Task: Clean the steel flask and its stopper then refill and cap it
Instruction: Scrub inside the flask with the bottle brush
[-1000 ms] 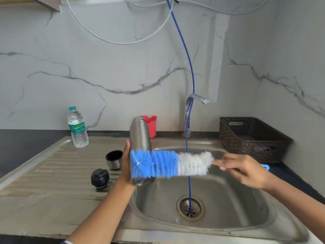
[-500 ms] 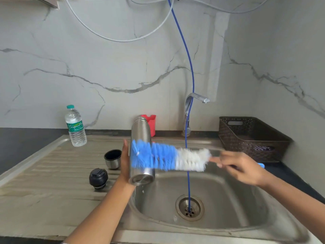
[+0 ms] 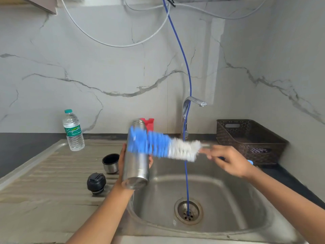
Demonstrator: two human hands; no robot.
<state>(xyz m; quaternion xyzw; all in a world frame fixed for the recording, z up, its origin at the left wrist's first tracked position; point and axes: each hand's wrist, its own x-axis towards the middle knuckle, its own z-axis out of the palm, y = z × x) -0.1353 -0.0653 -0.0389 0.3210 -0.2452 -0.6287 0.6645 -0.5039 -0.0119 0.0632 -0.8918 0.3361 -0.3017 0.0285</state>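
From the head view, the left hand (image 3: 122, 158) is wrapped round the middle of the steel flask (image 3: 136, 169), thumb side to the left and fingertips (image 3: 150, 161) showing on the right, and holds it over the left rim of the sink (image 3: 228, 199). The flask stands nearly upright, with its base tipped towards the person and its open mouth up and away, in front of a red holder (image 3: 149, 122) at the wall. The right hand (image 3: 230, 161), blurred, is curled round the handle of a bottle brush (image 3: 163, 146). The blue bristle end of the brush lies across the flask's upper part, and the white bristles trail back towards the hand. So the brush runs side to side while the flask runs up and down: the two axes cross, and the bristles meet only the outer wall just below the neck. I judge this is outside scrubbing. To reach inside, the right hand, off to the flask's right, would have to lift the brush tip above the mouth and point it down the flask's length. The black stopper (image 3: 96, 182) and the cup lid (image 3: 110, 162) sit on the ribbed desk (image 3: 44, 182) just left of the flask, close to the left hand. A water bottle (image 3: 73, 131) stands further back.
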